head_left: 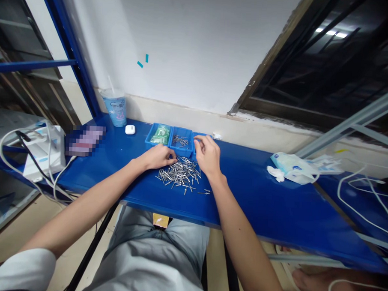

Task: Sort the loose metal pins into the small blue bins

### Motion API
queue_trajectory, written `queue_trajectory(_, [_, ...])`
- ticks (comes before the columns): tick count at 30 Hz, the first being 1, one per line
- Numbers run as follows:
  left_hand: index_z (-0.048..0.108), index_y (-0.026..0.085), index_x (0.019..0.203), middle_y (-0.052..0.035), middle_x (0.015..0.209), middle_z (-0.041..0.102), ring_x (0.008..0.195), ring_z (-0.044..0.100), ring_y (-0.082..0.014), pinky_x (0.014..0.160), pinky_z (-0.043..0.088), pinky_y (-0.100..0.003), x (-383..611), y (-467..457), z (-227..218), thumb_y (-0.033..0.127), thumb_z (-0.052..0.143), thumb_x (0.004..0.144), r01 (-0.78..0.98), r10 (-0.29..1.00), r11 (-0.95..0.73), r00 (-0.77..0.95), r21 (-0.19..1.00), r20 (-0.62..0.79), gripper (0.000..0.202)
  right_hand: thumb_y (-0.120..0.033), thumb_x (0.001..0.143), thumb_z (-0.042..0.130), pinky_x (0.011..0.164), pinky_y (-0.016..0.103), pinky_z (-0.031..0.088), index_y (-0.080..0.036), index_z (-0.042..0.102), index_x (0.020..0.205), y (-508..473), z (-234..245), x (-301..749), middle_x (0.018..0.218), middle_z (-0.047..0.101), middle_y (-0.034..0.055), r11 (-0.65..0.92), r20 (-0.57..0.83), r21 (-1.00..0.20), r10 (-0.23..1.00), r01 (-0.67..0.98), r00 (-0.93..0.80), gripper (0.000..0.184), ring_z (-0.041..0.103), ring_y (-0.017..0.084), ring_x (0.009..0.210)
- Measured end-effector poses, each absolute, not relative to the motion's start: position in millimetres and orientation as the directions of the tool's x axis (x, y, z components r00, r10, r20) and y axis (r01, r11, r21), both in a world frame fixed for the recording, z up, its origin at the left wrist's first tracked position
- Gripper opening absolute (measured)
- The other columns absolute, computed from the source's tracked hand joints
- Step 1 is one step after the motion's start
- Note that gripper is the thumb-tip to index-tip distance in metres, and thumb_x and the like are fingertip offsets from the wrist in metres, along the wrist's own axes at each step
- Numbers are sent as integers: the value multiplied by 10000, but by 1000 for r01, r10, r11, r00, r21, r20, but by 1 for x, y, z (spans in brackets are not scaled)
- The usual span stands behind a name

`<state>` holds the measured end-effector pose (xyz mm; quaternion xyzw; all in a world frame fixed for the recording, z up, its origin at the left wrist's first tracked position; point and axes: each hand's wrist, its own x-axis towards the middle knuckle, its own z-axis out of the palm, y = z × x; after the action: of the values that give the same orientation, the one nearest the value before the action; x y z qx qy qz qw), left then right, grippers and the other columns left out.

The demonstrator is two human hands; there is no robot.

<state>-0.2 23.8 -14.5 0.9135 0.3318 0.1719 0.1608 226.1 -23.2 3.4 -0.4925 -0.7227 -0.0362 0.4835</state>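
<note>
A heap of silvery blind rivets (181, 174) lies on the blue tabletop in front of me. My left hand (159, 157) is at the heap's upper left edge, its fingers curled and closed at the rivets; what they grip is too small to make out. My right hand (208, 156) is bent at the right blue bin (199, 134) and partly covers it. Its thumb and fingers are drawn together, and anything between them is hidden. The middle blue bin (181, 152) holds some rivets. Green packets (160, 134) fill the left blue bin (148, 140).
A cup with a straw (116, 108) and a white earbud case (130, 129) stand at the back left. Farther left is a white power strip (47, 154) with cables. A pack of tissues (292, 167) lies on the right. A wall (185, 46) rises behind the bins.
</note>
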Motion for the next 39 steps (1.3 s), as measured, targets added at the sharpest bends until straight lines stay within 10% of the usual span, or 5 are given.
queue_trajectory(39, [501,191,1046,36,649,559,554,474,-129,610,373,-289,0,7,0,259,466,991,370,617,-759,670,535,412,94,-229,962,602,642,269,382,-182,764,1083,-26,-7,212,639,639,-27,553,400,-468,828,690,-393,207,544,133,571])
